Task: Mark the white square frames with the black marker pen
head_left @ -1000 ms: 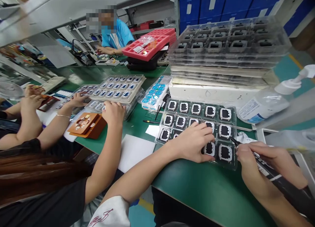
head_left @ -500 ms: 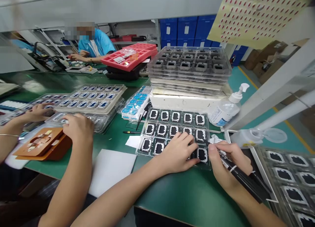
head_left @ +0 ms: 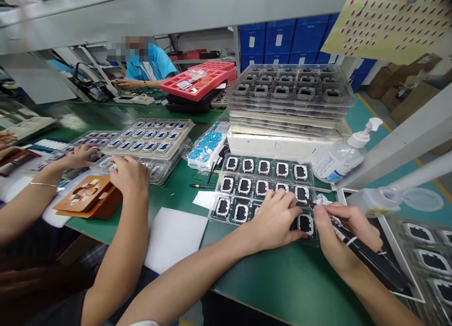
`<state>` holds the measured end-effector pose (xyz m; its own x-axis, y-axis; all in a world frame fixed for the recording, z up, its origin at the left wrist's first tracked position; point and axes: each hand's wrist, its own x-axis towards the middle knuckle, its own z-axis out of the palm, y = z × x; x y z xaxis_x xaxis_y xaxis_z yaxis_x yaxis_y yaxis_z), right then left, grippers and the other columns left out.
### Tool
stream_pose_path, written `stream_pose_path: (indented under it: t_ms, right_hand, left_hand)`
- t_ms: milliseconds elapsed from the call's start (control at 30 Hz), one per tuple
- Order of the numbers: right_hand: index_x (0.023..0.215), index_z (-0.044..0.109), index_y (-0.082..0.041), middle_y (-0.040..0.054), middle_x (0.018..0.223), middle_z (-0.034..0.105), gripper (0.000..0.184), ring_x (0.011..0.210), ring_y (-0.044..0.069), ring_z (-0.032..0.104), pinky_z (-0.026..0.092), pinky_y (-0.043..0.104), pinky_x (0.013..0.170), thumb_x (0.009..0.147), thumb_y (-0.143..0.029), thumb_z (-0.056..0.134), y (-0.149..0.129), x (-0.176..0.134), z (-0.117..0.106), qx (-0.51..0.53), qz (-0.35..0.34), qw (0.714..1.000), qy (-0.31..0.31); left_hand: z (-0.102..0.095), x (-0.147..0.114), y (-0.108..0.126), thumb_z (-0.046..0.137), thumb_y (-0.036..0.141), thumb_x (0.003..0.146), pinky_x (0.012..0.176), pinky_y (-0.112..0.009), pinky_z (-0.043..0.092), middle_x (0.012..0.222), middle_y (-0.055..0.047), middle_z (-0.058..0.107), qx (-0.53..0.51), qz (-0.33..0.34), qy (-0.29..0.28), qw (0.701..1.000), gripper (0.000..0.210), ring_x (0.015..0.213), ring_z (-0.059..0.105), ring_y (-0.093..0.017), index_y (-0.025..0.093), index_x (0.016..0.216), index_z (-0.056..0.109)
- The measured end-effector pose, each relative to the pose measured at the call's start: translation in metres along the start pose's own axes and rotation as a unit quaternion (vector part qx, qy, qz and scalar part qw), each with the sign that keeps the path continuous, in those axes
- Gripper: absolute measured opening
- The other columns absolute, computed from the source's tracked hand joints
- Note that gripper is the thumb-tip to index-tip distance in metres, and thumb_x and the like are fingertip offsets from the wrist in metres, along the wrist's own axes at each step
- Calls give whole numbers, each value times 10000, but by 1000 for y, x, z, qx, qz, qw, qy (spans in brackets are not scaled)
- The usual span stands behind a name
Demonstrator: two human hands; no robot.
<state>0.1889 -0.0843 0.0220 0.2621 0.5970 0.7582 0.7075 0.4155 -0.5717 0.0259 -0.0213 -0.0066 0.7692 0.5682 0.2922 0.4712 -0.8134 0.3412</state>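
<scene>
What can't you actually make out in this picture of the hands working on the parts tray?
- Head view: the parts under the left hand; it covers that end of the clear tray.
- The tip of the black tweezers held by the right hand, too small.
- The bottle label: too small.

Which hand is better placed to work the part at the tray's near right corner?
Right, probably. The right hand holds black tweezers whose tip reaches toward that part. The left hand lies flat on the tray beside it, holding nothing.
</scene>
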Motion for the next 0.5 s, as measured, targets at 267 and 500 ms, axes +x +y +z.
stream_pose_path:
  t_ms: [267, 500]
  right_hand:
    - [885, 693, -229, -18, 735, 734, 99, 588, 163, 694, 576, 277, 587, 927, -192, 775, -1, 0, 2, 14, -37, 999, -19]
    - [927, 707, -258, 11, 788, 755, 103, 637, 209, 709, 592, 350, 606, 919, -202, 793, 6, -9, 0, 40, -23, 999, -16]
  left_hand:
    - [-1, 4, 2, 735, 506, 961, 854, -451, 393, 1156, -85, 635, 6, 2, 9, 1000, 357, 1093, 539, -284, 177, 1093, 775]
    - [-1, 2, -3, 738, 490, 929, 885, -445, 442, 1129, -113, 665, -24, 37, 53, 998, 396, 1074, 577, -283, 140, 1114, 763]
